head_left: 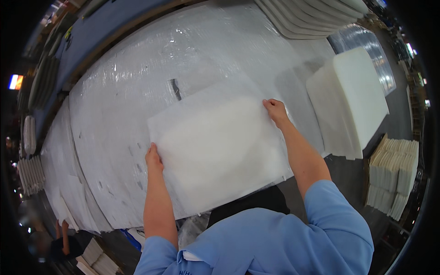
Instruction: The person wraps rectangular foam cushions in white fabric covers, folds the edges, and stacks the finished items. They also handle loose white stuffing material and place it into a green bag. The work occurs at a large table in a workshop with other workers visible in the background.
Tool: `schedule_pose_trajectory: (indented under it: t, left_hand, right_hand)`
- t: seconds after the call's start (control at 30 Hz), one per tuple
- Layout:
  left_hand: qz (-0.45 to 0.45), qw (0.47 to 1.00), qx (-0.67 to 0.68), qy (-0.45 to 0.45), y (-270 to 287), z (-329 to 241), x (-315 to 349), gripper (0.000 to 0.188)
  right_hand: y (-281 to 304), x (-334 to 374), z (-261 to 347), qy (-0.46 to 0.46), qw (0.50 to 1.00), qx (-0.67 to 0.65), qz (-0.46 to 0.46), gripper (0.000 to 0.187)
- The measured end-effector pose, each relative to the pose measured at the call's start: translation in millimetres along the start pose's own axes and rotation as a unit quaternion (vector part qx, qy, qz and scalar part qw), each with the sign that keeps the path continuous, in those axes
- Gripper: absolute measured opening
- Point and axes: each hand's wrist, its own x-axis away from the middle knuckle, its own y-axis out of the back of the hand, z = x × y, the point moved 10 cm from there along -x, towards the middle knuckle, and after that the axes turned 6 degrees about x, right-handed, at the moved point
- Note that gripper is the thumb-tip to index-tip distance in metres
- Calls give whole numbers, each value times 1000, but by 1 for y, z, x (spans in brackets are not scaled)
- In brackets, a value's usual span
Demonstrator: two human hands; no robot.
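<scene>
A flat white foam-like pad (220, 146) with a thin, see-through white sheet (231, 87) showing past its edges lies on the plastic-wrapped work surface (123, 96) before me. Whether the sheet covers the pad or lies beneath it, I cannot tell. My left hand (154, 158) pinches the left edge, thumb and fingers together. At the far right corner, my right hand (276, 112) has its fingers curled shut on the edge too. Both forearms reach forward from light blue sleeves.
On the right stands a stack of white sheets (350, 96). Curved white pads (311, 18) are piled at the far right, and another stack (394, 169) is on the floor. A dark mark (175, 89) shows on the surface. Another person (66, 243) is at lower left.
</scene>
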Motion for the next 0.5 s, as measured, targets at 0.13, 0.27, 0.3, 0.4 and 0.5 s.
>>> schedule_pose_trajectory:
  t: [0.13, 0.27, 0.3, 0.4, 0.5]
  left_hand:
    - [60, 993, -70, 75, 8, 26, 57, 65]
    - [59, 956, -255, 135, 70, 85, 124, 54]
    - [49, 962, -241, 120, 76, 94, 135, 49]
    - [9, 992, -117, 50, 74, 114, 160, 26]
    - [-29, 997, -40, -52, 76, 109, 165, 22]
  right_hand:
    - [11, 48, -35, -77, 992, 21, 102, 41]
    - [24, 113, -90, -34, 974, 177, 138, 38]
    - [24, 128, -103, -7, 974, 189, 126, 34]
    - [29, 146, -136, 21, 991, 124, 39, 29]
    - [37, 150, -144, 32, 997, 63, -41, 25]
